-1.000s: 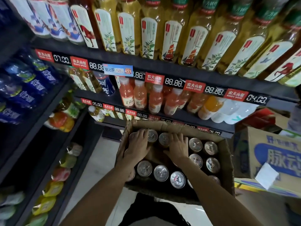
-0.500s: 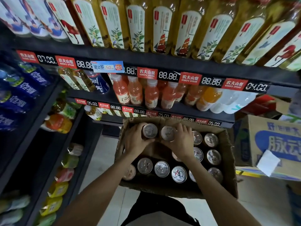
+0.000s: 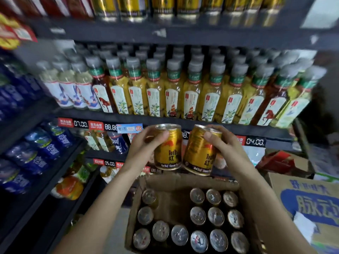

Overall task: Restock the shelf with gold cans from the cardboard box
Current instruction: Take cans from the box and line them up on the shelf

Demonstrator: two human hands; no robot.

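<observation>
Two gold cans lifted out of the box, one in each of our hands.

We face the shelf [image 3: 183, 121] of tea bottles [image 3: 172, 92]; below, the cardboard box [image 3: 185, 182] holds more silver-topped cans [image 3: 198, 215]. Our left hand [image 3: 142, 153] has its fingers wrapped round the left gold can [image 3: 167, 148], held upright, and our right hand [image 3: 229, 153] grips the right gold can [image 3: 199, 153], tilted, beside it above the box.
</observation>
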